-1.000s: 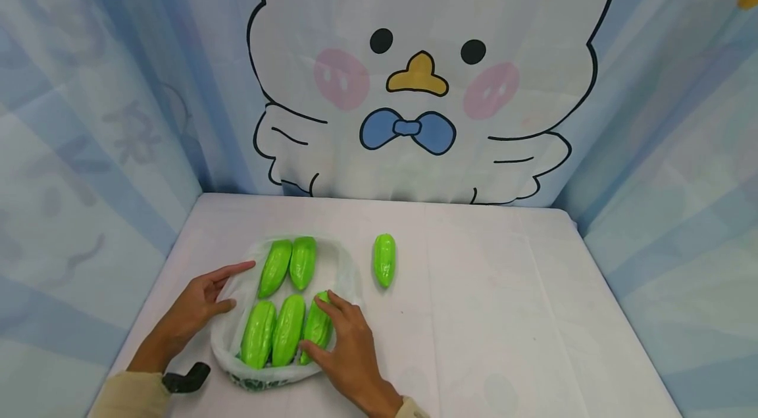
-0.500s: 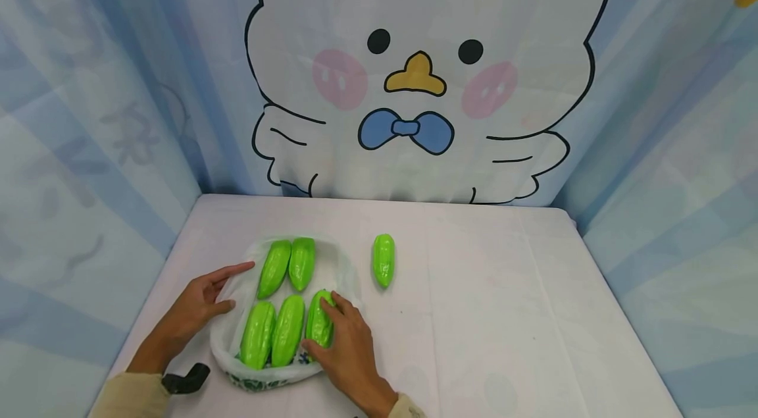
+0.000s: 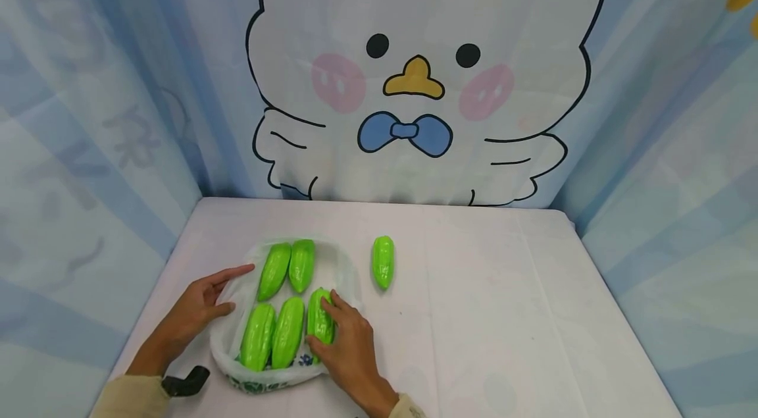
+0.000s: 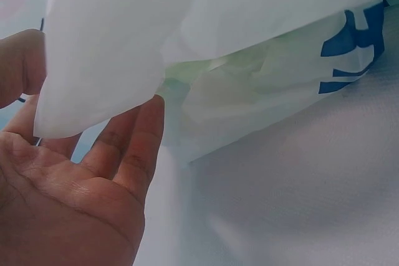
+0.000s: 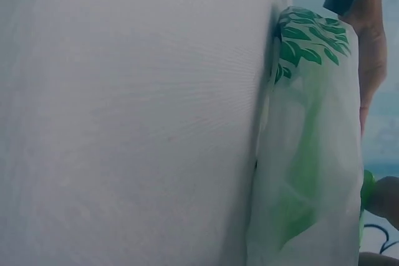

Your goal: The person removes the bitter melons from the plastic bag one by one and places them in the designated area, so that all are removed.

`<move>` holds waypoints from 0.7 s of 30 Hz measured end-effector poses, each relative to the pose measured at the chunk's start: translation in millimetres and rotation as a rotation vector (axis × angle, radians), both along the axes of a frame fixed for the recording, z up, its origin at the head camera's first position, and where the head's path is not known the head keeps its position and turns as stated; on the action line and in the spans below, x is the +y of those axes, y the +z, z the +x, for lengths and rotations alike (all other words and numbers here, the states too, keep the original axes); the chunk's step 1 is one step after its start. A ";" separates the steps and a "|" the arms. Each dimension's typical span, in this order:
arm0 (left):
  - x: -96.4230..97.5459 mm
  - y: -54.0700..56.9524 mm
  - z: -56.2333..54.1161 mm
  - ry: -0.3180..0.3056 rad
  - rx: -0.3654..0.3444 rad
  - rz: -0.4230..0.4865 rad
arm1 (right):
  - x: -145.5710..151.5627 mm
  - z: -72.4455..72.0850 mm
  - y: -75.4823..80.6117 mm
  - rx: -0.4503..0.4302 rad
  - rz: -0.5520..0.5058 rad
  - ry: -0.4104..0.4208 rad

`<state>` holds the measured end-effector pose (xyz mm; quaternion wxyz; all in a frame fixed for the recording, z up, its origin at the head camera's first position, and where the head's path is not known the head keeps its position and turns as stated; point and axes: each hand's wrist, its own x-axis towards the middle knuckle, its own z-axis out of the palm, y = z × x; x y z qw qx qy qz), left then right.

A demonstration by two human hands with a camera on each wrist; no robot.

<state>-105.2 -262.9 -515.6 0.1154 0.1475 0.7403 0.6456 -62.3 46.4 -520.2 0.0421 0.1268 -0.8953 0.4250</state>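
Note:
A white translucent plastic bag [image 3: 349, 266] stands wide-mouthed on the table, its rim folded down, with green leaf print on its side. Inside lie several shiny bright green toy-like cucumbers [image 3: 287, 332], two at the back and three in front. My right hand [image 3: 351, 345] reaches over the bag's right rim and holds the front right cucumber [image 3: 320, 316] between thumb and fingers. My left hand [image 3: 198, 303] is at the bag's left side, index finger and thumb stretched out. In the left wrist view its fingers [image 4: 140, 154] touch the hanging rim from below.
One more green cucumber [image 3: 383, 263] lies on the white tablecloth [image 3: 503, 313], right of the bag. A black strap end [image 3: 186, 382] sticks out from the left wrist. Printed curtains [image 3: 89, 141] enclose the table at the back and both sides.
My right hand has shifted the front right cucumber slightly right and away from its neighbour, turning it more upright in view. The left hand keeps its place.

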 end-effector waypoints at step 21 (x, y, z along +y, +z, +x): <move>2.8 1.7 -0.1 0.008 0.001 -0.022 | 23.5 -7.8 27.2 0.110 -0.285 -0.021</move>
